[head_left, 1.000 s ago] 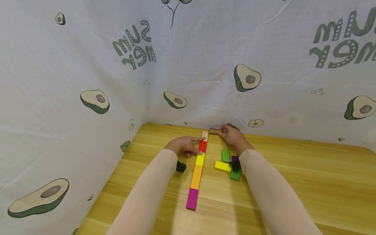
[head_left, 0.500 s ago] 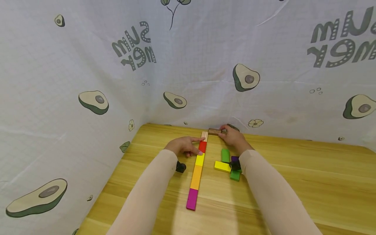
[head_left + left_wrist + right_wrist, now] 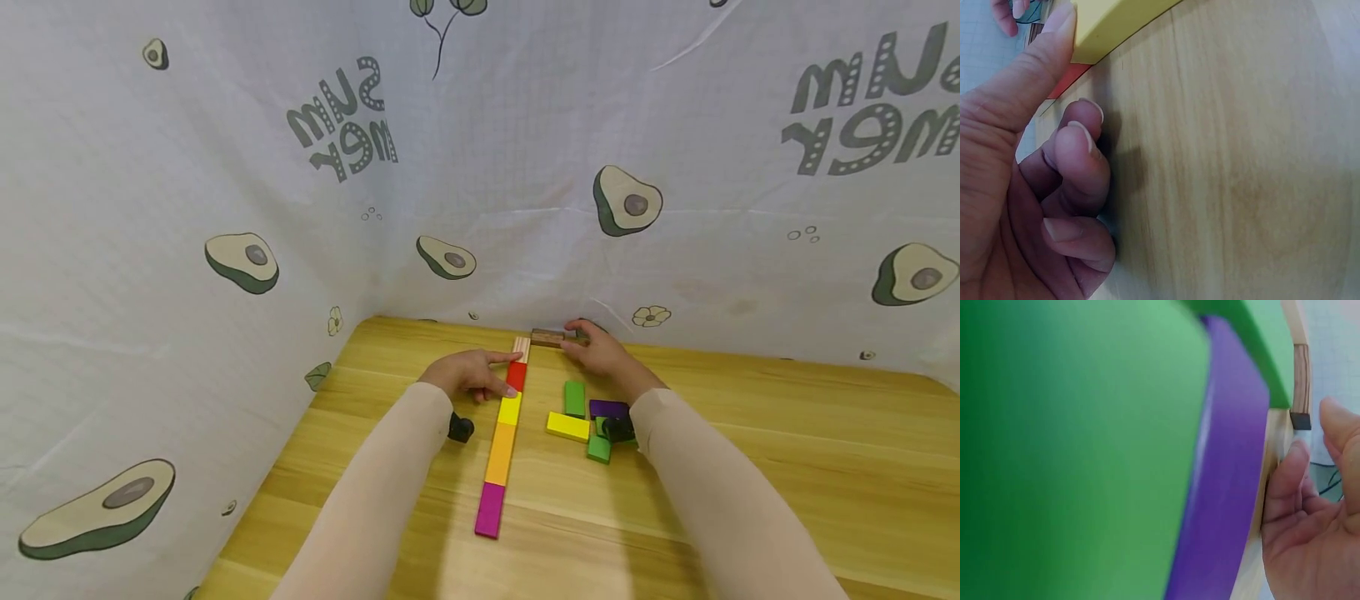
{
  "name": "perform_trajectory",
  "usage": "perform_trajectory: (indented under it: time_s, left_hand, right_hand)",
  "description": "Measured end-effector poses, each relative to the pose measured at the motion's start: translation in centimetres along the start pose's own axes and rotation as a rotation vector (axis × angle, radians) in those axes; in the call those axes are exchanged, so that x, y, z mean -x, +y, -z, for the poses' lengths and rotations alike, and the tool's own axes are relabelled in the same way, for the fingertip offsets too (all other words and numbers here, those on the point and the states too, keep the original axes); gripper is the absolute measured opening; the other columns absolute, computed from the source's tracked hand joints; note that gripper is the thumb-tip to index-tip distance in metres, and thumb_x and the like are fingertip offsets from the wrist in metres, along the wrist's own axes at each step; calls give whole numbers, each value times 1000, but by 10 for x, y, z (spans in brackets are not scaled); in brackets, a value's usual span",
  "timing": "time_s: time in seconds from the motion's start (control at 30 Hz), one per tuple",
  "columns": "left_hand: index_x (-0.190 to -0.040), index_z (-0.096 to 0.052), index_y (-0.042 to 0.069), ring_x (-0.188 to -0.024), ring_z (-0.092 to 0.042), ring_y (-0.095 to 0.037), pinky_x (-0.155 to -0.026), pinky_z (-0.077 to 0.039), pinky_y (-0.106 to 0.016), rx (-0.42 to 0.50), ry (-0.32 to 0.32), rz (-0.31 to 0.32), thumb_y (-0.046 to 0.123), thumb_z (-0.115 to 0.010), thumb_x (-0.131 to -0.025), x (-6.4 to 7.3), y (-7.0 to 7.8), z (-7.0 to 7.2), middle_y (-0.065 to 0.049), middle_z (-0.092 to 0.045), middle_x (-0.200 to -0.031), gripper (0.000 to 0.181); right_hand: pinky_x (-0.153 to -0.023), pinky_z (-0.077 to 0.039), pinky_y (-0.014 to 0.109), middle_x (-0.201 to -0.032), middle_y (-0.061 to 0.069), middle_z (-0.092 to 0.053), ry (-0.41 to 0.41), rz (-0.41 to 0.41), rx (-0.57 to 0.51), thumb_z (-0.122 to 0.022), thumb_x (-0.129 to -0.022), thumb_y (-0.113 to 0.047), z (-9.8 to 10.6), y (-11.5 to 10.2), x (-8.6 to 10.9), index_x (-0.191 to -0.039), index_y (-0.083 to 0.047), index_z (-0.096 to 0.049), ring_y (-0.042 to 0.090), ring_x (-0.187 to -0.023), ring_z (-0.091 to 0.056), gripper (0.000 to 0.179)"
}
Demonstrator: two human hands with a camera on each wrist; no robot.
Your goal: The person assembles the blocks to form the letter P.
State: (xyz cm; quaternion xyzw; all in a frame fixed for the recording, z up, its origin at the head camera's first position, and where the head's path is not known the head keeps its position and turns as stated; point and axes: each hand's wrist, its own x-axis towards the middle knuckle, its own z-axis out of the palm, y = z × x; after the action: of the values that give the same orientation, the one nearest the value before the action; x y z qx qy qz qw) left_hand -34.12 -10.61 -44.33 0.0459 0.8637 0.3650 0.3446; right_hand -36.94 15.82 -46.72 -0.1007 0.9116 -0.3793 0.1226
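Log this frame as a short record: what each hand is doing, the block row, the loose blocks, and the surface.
Left hand: fingers rest against the side of the block row, at the red block.
Right hand: pinches the brown wooden block at the far end.
Block row: flat, end to end, natural wood, red, yellow, orange, magenta.
Loose blocks: yellow block, two green blocks, purple block.
Surface: wooden table, avocado-print cloth behind.

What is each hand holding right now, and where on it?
The right hand pinches the brown block by its right end. The left hand holds nothing; its fingers touch the row's red block.
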Motion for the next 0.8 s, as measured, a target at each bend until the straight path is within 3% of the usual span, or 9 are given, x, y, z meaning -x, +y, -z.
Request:
perform_trajectory:
  time_s: [0.17,0.3,0.53,0.8]
  left_hand:
    - [-154,-40,48,-54,-44,-13,-54,-43,-22,11,-2,-3,32,-83,-86,-1,0,0,-1,-53,-64,82]
    - [-155,-40,47,-54,-43,-13,-55,-43,-23,43,-22,-11,30,-83,-86,-1,0,0,-1,-52,-64,83]
    - [-154,-39,49,-55,-44,-13,-55,-42,-22,20,-11,-2,32,-83,-86,-1,-1,1,-2,-53,-64,83]
    - [-155,-37,48,-55,-44,-13,-56,-42,-23,6,-18,-4,32,-82,-87,-1,-1,1,-2,-53,-66,83]
  right_hand:
    - [-89,-53,43,-138,33,-52,-35,19,-22,-51,-108,-29,6,-2,8,-150,-6,-40,36,-105,-60,50]
    - [-88,-56,42,-132,32,-56,-54,43,-4,-54,-108,-30,13,-1,17,-149,-6,-43,36,-107,-62,49]
    - [-90,-53,48,-130,27,-57,-85,83,79,-55,-107,-30,29,4,42,-146,-5,-49,38,-113,-58,47]
    - [-90,-54,48,-117,19,-65,-157,91,197,-62,-103,-32,41,10,70,-137,-4,-57,30,-103,-61,44]
